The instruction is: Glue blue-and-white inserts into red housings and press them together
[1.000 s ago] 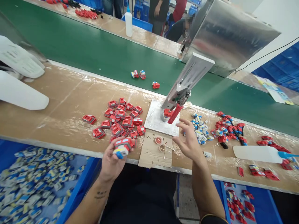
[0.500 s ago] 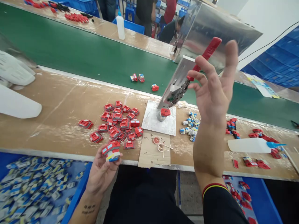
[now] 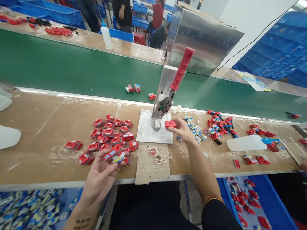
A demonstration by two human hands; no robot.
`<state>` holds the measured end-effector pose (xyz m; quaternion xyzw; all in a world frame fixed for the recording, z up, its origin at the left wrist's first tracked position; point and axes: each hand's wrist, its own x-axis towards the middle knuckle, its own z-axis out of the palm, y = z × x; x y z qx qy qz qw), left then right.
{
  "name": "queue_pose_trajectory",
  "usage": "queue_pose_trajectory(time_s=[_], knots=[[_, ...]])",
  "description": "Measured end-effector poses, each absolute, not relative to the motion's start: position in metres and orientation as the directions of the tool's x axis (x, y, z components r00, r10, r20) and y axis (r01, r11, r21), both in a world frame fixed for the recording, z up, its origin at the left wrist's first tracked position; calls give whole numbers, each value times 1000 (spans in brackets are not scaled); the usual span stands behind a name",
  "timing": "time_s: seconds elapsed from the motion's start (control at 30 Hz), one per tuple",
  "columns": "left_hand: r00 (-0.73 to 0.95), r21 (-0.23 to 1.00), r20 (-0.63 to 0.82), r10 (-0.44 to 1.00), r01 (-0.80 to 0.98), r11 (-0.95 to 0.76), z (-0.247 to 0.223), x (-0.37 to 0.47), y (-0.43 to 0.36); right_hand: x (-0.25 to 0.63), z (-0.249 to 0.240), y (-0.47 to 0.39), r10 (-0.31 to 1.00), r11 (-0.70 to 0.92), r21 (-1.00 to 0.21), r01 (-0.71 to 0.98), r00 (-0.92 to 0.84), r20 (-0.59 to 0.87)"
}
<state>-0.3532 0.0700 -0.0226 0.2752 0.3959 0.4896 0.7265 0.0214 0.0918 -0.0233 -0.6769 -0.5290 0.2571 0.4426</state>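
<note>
My left hand (image 3: 102, 177) is closed around a toy vehicle piece (image 3: 114, 154), red and grey with blue, white and yellow patches, above the table's front edge. Between the thumb and fingers of my right hand (image 3: 182, 128) is a red plastic part (image 3: 170, 124). That part is just right of the grey holder (image 3: 156, 125) on the metal base plate (image 3: 146, 134). Above the holder stands a toggle clamp press, its red handle (image 3: 182, 68) raised and untouched. A pile of red and grey parts (image 3: 109, 132) lies behind my left hand.
White and blue pieces (image 3: 195, 129) and red pieces with black parts (image 3: 219, 124) lie to the right, near a glue bottle (image 3: 247, 143) on its side. Small cups (image 3: 153, 151) with sticks rest on cardboard (image 3: 146, 174). Behind runs a green conveyor (image 3: 100, 75). Blue bins hang below the front edge.
My right hand has come down from beside the clamp handle and lifted the red part off the holder. The left hand still holds its piece. The camera view has shifted.
</note>
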Motion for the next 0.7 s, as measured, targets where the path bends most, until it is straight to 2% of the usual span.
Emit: queue_pose_trajectory(time_s=[0.1,0.2,0.3,0.4,0.5,0.6,0.7], knots=[[217,822,-265,939,-458,338,-18,-345,88,84,-2,110,905,-153,-825,544,413,105],[211,891,-161,964,-389,234,-14,-326,112,140,11,167,864,-266,-734,625,493,106],[326,964,-30,945,-241,113,-9,-296,141,168,9,222,861,-337,-653,678,502,78],[472,994,78,878,-104,-32,-6,-264,169,174,-1,241,868,-358,-612,705,492,59],[557,996,84,826,-48,-69,-10,-235,192,179,-2,232,844,-370,-591,717,526,110],[625,996,84,776,-19,-93,-19,-214,205,178,20,211,769,-276,-603,748,549,328],[664,987,138,735,-30,-158,-29,-198,209,151,65,186,571,104,-565,819,416,707]])
